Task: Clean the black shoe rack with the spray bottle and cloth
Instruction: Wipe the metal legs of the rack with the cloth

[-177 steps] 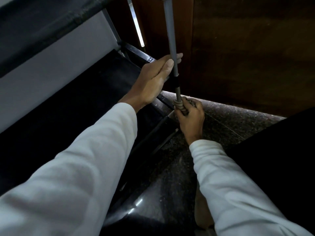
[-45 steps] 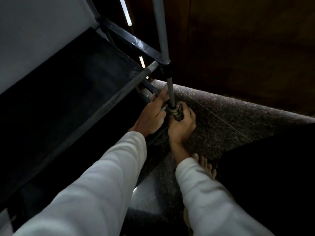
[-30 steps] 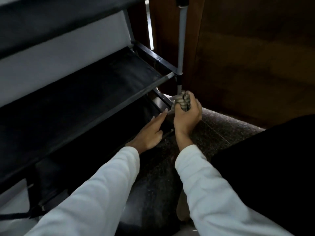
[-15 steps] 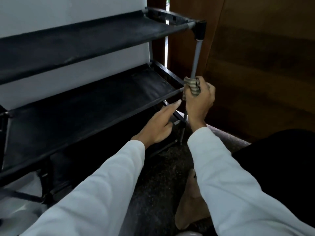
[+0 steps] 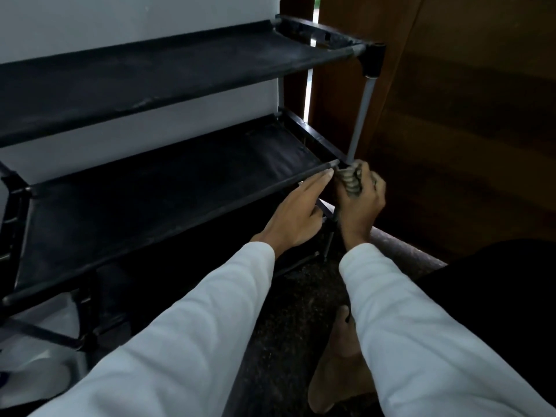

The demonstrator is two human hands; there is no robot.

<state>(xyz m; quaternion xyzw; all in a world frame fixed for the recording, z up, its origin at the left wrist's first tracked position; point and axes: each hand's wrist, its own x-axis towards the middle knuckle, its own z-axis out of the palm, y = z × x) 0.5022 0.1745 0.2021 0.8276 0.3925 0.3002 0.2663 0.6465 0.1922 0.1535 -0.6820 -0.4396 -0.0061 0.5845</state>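
Black shoe rack (image 5: 150,182) on a dark speckled floor (image 5: 285,311), against a pale wall, filling left and centre of view, two fabric shelves visible. Right hand (image 5: 361,206) clamped round a bunched striped cloth (image 5: 350,182), pressed on the joint at the right front corner of the middle shelf. Left hand (image 5: 296,215) flat, fingers straight, resting on that shelf's front rail (image 5: 240,202), fingertips just beside the cloth. Grey corner post (image 5: 362,112) rising directly above the right hand, long axis near upright, leaning slightly right, up to the top shelf's corner. Right hand nearer the post, so probably an upward wipe next. Spray bottle not in view. Bare foot (image 5: 337,365) below, brown wooden panel (image 5: 451,130) at right.
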